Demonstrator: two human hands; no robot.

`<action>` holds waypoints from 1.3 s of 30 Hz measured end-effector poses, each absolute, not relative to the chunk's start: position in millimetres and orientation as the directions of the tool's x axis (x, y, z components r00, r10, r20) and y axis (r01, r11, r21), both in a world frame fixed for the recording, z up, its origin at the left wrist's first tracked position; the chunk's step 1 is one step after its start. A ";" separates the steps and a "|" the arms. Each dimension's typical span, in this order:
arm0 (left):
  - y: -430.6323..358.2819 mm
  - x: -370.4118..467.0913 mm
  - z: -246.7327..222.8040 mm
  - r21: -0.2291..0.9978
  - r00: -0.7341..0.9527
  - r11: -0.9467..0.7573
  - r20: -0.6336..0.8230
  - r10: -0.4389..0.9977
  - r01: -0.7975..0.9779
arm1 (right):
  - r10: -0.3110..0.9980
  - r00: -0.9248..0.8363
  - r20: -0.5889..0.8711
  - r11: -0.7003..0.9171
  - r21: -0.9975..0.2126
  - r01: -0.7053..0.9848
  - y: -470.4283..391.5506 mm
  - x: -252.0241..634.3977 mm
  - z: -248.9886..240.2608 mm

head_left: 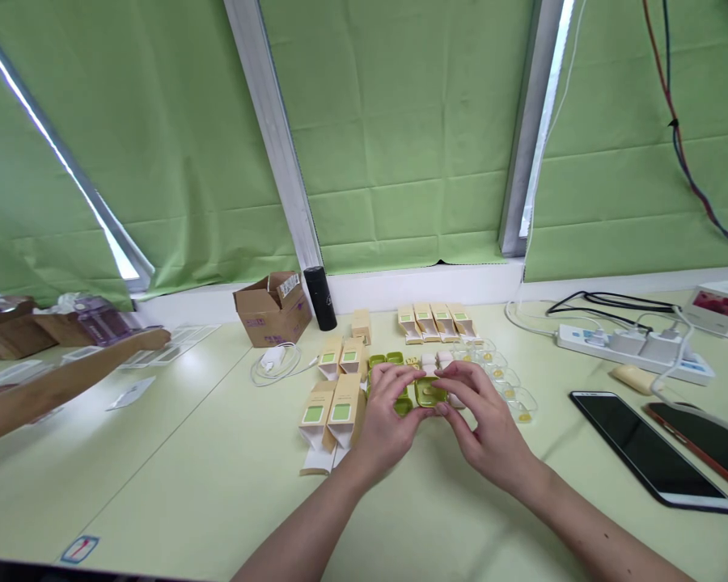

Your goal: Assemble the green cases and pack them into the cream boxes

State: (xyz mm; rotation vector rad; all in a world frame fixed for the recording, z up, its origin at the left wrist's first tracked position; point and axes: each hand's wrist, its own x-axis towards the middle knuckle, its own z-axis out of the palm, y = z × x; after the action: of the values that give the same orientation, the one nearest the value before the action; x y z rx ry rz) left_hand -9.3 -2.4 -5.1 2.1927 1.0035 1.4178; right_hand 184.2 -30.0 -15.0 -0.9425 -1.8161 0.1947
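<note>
Between my two hands, a small green square case [430,392] is held up by the fingertips. My left hand [389,408] grips its left side, and my right hand [474,406] has its thumb and fingers at the right side. Behind my left hand are more green cases [394,357], partly hidden by it. Small pale pink-white items [428,360] lie just beyond the held case. Clear pieces with yellow centres [498,373] spread out to the right of my right hand. Several open tan boxes [343,408] with green squares stand left of my left hand.
Open tan boxes [435,322] line the back, near a cardboard box [273,309] and a black bottle [319,298]. A white power strip [634,352] and phones [652,449] lie right. Another person's arm [66,384] reaches in at left.
</note>
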 end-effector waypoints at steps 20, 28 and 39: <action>-7.9 -4.1 -13.1 0.164 0.359 -0.846 0.852 0.380 0.507 | 0.454 -0.205 0.867 0.636 -0.154 0.756 -25.7 181.0 -15.0; -7.9 -3.9 -13.5 0.231 0.305 -0.828 0.852 0.426 0.510 | 0.454 -0.232 0.860 0.627 -0.123 0.769 -29.3 179.4 -9.6; -8.2 -4.0 -13.2 0.316 0.267 -0.809 0.831 0.488 0.495 | 0.425 -0.254 0.869 0.625 -0.078 0.777 -28.3 180.0 -13.4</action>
State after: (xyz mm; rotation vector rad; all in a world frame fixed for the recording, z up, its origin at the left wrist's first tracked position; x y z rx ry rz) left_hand -4.0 -8.2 -13.2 2.5061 0.9727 1.6388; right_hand 180.0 -28.3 -13.4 -0.9569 -1.8860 -0.4589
